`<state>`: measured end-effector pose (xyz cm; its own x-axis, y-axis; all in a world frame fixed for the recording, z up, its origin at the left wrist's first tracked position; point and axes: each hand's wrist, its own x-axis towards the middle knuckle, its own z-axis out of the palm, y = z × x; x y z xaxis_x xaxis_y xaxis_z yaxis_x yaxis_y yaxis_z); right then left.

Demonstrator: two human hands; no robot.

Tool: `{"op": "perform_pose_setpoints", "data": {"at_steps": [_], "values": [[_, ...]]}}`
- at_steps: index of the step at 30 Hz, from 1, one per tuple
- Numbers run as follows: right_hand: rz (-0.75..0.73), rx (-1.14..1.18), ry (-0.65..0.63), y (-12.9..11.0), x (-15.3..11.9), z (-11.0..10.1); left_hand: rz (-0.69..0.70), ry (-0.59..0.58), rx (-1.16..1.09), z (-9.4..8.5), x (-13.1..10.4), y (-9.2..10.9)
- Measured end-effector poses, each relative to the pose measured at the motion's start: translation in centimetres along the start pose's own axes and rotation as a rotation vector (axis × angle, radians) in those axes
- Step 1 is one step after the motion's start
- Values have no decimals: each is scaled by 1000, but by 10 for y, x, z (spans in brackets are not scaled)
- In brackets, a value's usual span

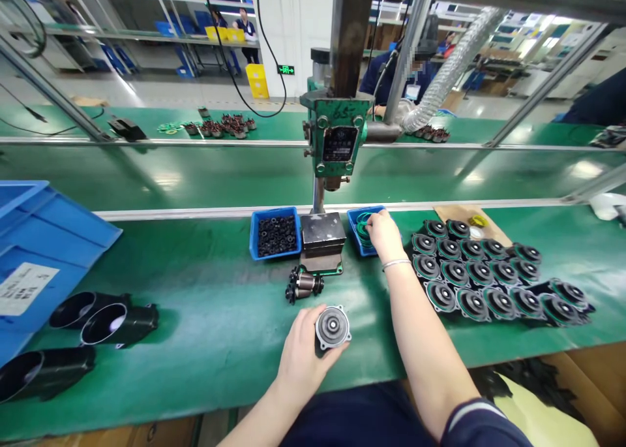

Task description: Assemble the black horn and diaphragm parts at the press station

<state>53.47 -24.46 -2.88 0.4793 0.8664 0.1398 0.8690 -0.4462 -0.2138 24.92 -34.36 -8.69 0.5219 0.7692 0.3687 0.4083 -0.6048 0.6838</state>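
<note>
A press (337, 134) is standing beyond the left hand (299, 352). Ahead-right of its grip, the right hand (383, 231) is reaching into a blue bin (364, 250). The left is clasping a flanged housing (333, 327); whether the right is pinching any green rings (362, 230), I cannot tell.

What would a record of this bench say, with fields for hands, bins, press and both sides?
Left hand: holds a round-topped unit
Right hand: fingers at green rings in the right bin
Left bin: small black parts
Press: above a metal block between the bins
Right side: rows of similar units
Left side: three black cylinders, a blue crate
</note>
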Motion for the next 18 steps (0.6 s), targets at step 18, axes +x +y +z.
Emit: {"op": "perform_pose_setpoints", "data": {"at_steps": [18], "values": [[-484,367,254,-12,-83,-67,58,-13,-73,-39,2,0]]}}
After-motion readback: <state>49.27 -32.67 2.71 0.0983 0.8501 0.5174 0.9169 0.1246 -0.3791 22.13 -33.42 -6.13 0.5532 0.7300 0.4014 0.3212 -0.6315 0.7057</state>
